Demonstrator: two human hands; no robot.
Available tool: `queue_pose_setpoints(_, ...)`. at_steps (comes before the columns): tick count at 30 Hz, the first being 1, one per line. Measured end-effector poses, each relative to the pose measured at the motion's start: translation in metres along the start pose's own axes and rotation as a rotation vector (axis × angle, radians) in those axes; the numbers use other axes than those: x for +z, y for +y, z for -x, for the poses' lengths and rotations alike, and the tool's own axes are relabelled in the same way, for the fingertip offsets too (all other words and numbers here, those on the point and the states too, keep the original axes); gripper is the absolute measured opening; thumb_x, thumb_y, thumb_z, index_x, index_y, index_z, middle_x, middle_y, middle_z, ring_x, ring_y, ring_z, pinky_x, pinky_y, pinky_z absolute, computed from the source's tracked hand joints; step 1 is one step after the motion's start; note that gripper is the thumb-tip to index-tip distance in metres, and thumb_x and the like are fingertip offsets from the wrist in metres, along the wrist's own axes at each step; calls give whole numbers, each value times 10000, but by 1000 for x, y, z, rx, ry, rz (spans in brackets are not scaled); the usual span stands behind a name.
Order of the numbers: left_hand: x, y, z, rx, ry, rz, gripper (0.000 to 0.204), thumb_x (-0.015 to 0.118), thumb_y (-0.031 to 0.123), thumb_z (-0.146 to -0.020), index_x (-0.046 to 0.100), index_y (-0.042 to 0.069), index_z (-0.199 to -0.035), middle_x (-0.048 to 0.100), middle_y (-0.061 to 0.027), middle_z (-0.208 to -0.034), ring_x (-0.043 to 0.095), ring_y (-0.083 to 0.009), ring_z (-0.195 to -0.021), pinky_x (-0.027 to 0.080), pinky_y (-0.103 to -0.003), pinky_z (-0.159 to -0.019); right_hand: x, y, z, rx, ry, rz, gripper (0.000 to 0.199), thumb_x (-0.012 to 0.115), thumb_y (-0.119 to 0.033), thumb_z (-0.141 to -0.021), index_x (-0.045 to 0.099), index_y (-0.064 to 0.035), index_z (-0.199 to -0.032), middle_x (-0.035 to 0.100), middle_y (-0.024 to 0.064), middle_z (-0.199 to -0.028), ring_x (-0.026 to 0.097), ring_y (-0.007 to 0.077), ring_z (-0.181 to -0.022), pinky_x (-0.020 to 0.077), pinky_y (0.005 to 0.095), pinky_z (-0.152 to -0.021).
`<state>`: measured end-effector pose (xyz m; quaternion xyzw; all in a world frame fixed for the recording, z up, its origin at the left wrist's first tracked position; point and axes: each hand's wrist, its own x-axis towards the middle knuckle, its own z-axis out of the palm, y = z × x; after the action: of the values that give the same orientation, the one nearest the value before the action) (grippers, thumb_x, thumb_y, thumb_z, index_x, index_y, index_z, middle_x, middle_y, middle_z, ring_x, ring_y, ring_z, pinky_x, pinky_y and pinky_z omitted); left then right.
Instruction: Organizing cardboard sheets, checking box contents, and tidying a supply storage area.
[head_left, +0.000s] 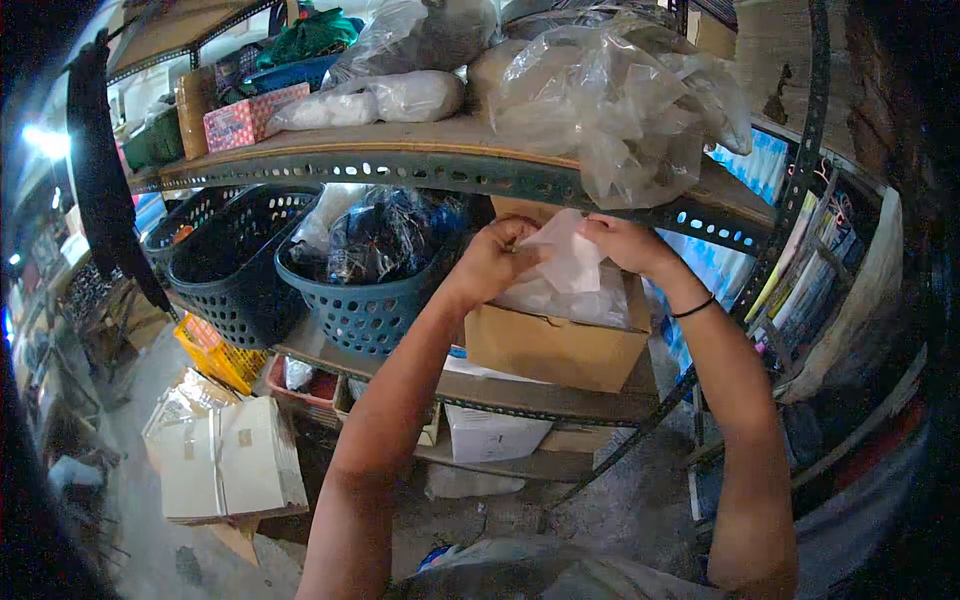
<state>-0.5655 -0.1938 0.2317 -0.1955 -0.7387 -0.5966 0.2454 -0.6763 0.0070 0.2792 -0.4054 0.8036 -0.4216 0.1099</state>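
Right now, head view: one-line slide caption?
Left hand and right hand hold a thin whitish sheet over an open cardboard box on a shelf.

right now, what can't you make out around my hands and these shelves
All in the head view:
Thin whitish film between left hand and right hand: too blurred to tell bag from sheet.
Cardboard box floor: hidden by the pale plastic inside.
Blue laundry basket, lower right side: hidden by the left forearm.
White box below: top hidden by the shelf.
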Motion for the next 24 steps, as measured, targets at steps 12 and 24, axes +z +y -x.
queue_pose_setpoints(12,-16,-7,3,45,2,-54,209,695,210,-819,642,15,-873,589,-77,-943,562,-169,-858,444,-293,-779,-2,-16,7,50,83,-47,443,520,-389,-913,567,-80,-1227,620,26,-1088,557,140,-951,442,276,-827)
queue_pose_setpoints(24,-14,-11,5,-172,113,348,621,743,215,-780,429,29,-1283,497,-99,-1068,527,-164,-980,494,-285,-757,-7,-15,9,23,104,-389,371,648,-229,-862,580,-36,-1172,583,74,-1157,554,150,-1013,456,280,-871)
